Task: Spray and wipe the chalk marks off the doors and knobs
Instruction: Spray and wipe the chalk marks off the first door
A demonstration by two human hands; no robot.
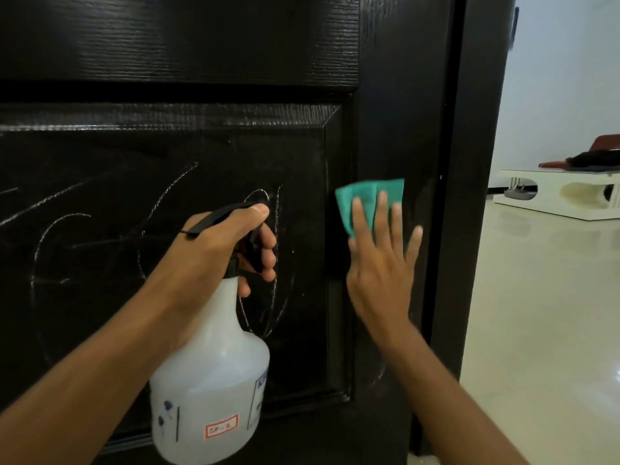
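Note:
A black panelled door (174, 45) fills most of the view, with white chalk marks (161, 203) scrawled across its recessed panel. My left hand (221, 246) grips the black trigger head of a white translucent spray bottle (208, 380), nozzle pointing at the panel. My right hand (382, 263) presses a folded teal cloth (365, 196) flat against the door's right stile with straight, spread fingers. No knob shows in the view.
The door's edge (449, 196) stands at the right, and past it a pale glossy floor (536, 313) opens up. A white low table (563, 196) with a dark red item on top stands at the far right by a white wall.

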